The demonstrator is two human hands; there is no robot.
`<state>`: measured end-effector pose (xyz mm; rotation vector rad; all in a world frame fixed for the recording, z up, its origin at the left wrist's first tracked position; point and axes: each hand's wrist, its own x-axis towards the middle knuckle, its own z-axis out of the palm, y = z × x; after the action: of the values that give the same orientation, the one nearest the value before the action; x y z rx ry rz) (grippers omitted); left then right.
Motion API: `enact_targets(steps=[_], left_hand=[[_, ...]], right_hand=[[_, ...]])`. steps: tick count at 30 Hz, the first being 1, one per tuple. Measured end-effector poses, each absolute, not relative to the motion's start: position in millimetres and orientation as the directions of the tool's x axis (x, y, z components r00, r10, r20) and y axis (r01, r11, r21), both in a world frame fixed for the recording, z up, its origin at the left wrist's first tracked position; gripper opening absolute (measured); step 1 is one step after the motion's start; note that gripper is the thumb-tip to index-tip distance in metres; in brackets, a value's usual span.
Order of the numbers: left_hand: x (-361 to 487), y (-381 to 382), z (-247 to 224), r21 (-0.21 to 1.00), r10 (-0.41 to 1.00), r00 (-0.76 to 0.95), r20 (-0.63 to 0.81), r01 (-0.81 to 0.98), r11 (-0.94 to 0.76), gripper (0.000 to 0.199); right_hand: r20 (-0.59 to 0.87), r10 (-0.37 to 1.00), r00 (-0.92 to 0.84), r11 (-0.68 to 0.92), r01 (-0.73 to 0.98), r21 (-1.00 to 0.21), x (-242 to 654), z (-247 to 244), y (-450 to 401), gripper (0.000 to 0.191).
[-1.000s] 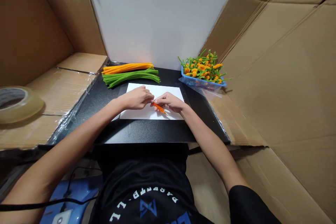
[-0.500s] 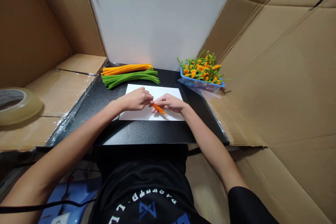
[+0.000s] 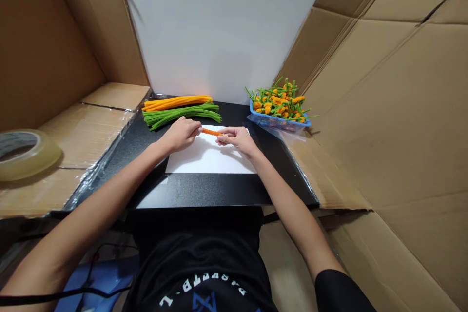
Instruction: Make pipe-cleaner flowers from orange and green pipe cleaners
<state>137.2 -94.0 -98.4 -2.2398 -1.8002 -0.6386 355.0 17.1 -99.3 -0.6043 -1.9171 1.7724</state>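
An orange coiled pipe cleaner [image 3: 210, 131] is stretched level between my two hands, above a white sheet of paper [image 3: 204, 161]. My left hand [image 3: 184, 132] pinches its left end with closed fingers. At the right end, my right hand [image 3: 237, 140] grips it between thumb and fingers. My fingers cover both ends, so whether a stick runs through the coil cannot be made out. Behind my left hand lie a bundle of green pipe cleaners [image 3: 183, 116] and a bundle of orange pipe cleaners [image 3: 177, 103].
A blue basket [image 3: 280, 121] at the back right holds several orange and green pipe-cleaner pieces [image 3: 281, 100]. The paper rests on a black table [image 3: 219, 190]. On the cardboard at left sits a roll of clear tape [image 3: 46, 156]. Cardboard walls [image 3: 395, 107] flank both sides.
The orange coil has swung from slanting down to the right to nearly level and moved away from me. My hands have spread apart, the left going leftward. The pale pointed tip no longer shows.
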Motion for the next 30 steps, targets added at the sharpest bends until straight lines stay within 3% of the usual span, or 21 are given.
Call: enact_targets(steps=[4, 11, 15, 21, 26, 30], left_hand=[[139.5, -95.5, -96.9, 0.12, 0.87, 0.192, 0.453, 0.954, -0.273, 0.03], [142.1, -99.1, -92.8, 0.124, 0.838, 0.306, 0.452, 0.909, -0.399, 0.03], [140.3, -97.2, -94.4, 0.138, 0.851, 0.259, 0.456, 0.924, -0.356, 0.03], [138.5, -95.5, -95.8, 0.139, 0.865, 0.244, 0.439, 0.932, -0.334, 0.029], [143.5, -97.6, -93.2, 0.004, 0.82, 0.286, 0.495, 0.943, -0.332, 0.028], [148.8, -98.5, -94.5, -0.07, 0.782, 0.264, 0.565, 0.959, -0.274, 0.028]], right_hand=[[0.026, 0.612, -0.791, 0.052, 0.008, -0.999, 355.0, -97.6, 15.6, 0.044], [-0.201, 0.492, -0.847, -0.172, 0.132, -0.976, 362.8, -89.5, 20.2, 0.031], [-0.191, 0.513, -0.837, -0.221, 0.087, -0.972, 362.6, -88.1, 18.4, 0.031], [-0.068, 0.553, -0.83, -0.1, 0.015, -0.995, 360.8, -91.2, 16.4, 0.042], [-0.143, 0.565, -0.812, -0.159, 0.063, -0.985, 358.7, -93.3, 17.9, 0.038], [-0.092, 0.646, -0.758, -0.122, 0.017, -0.992, 352.9, -98.5, 16.3, 0.034]])
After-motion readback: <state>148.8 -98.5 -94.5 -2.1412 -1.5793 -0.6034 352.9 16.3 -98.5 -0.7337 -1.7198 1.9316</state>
